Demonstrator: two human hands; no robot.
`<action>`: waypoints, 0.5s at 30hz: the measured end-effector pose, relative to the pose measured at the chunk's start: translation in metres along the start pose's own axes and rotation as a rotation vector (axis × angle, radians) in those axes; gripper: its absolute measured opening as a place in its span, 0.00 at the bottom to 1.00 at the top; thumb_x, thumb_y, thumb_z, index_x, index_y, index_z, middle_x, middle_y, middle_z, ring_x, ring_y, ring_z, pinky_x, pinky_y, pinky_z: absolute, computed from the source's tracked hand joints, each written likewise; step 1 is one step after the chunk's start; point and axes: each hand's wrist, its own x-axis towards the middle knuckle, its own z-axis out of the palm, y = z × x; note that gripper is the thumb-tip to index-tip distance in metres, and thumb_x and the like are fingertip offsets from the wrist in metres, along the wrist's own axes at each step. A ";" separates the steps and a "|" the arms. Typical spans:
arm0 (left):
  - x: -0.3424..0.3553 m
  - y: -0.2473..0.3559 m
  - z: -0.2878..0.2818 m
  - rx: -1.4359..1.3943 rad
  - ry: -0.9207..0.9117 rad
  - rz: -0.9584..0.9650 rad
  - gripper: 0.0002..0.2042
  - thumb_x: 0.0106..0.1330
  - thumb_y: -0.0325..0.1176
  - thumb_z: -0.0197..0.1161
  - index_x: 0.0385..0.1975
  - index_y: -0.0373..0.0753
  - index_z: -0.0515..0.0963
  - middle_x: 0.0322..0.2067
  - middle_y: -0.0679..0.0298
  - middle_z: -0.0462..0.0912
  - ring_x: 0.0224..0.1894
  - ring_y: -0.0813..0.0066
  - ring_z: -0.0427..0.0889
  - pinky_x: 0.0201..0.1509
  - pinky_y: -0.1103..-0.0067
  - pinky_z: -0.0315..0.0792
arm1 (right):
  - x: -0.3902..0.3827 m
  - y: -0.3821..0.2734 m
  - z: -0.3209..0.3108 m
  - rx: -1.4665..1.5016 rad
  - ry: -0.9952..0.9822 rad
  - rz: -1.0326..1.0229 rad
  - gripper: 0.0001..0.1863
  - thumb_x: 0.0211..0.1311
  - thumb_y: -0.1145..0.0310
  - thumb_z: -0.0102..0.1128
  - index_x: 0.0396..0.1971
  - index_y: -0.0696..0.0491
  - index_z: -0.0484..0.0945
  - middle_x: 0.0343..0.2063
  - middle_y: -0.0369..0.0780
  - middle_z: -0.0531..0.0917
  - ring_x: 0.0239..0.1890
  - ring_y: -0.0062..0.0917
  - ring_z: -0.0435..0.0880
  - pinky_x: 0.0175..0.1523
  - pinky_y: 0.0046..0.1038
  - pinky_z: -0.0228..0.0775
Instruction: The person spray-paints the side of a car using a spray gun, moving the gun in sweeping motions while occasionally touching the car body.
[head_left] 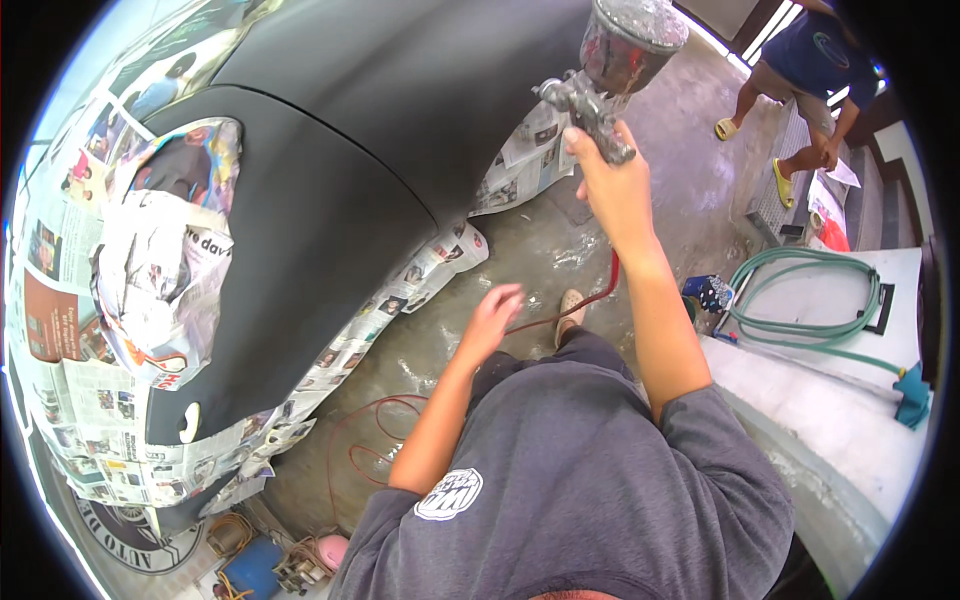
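Note:
My right hand (617, 185) is raised with its fingers wrapped around the handle of a spray gun (592, 112). A paint-smeared cup (632, 45) sits on top of the gun, and a red hose (612, 275) trails down behind my forearm. Held low in front of my body, my left hand (490, 318) has its fingers loosely stretched and holds nothing. To the left stands a car with a matte dark grey body panel (310, 210). Newspaper (70, 330) masks its windows and lower edge, and crumpled newspaper wraps the side mirror (165, 270).
Red hose (385, 410) loops over the wet-looking concrete floor (570, 250). A coiled green hose (800, 310) lies on a pale ledge to the right. At the far right, another person (815, 65) stands by a metal grating. Behind me at lower left is a blue container (252, 568).

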 end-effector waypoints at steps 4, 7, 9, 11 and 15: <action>0.039 0.108 0.076 -0.204 -0.115 0.175 0.17 0.76 0.37 0.57 0.58 0.35 0.74 0.51 0.62 0.82 0.53 0.74 0.80 0.57 0.74 0.75 | 0.000 0.027 -0.012 0.198 -0.186 0.055 0.19 0.66 0.58 0.70 0.48 0.55 0.80 0.26 0.30 0.80 0.19 0.11 0.72 0.25 0.21 0.66; 0.059 0.108 0.092 -0.285 -0.159 0.156 0.14 0.75 0.34 0.57 0.56 0.36 0.75 0.49 0.64 0.82 0.52 0.76 0.81 0.55 0.75 0.75 | -0.003 0.043 -0.017 0.290 -0.316 0.164 0.17 0.66 0.61 0.71 0.48 0.54 0.81 0.28 0.29 0.81 0.23 0.09 0.72 0.27 0.19 0.66; 0.066 0.099 0.097 -0.308 -0.151 0.087 0.13 0.75 0.32 0.58 0.55 0.37 0.76 0.48 0.66 0.83 0.51 0.77 0.81 0.55 0.75 0.75 | -0.001 0.056 -0.020 0.300 -0.356 0.176 0.17 0.66 0.61 0.70 0.48 0.54 0.81 0.29 0.29 0.82 0.25 0.09 0.72 0.29 0.19 0.66; 0.072 0.100 0.108 -0.319 -0.126 0.063 0.13 0.75 0.32 0.57 0.55 0.38 0.76 0.47 0.66 0.83 0.50 0.77 0.81 0.54 0.76 0.75 | 0.009 0.070 -0.025 0.263 -0.357 0.119 0.17 0.67 0.59 0.70 0.49 0.54 0.81 0.28 0.30 0.82 0.26 0.10 0.72 0.30 0.19 0.67; 0.084 0.088 0.120 -0.232 -0.048 0.027 0.15 0.75 0.30 0.57 0.58 0.34 0.74 0.49 0.63 0.83 0.49 0.76 0.81 0.55 0.77 0.73 | 0.036 0.072 -0.033 0.197 -0.348 0.156 0.19 0.66 0.57 0.70 0.47 0.55 0.81 0.27 0.30 0.81 0.26 0.11 0.71 0.30 0.21 0.66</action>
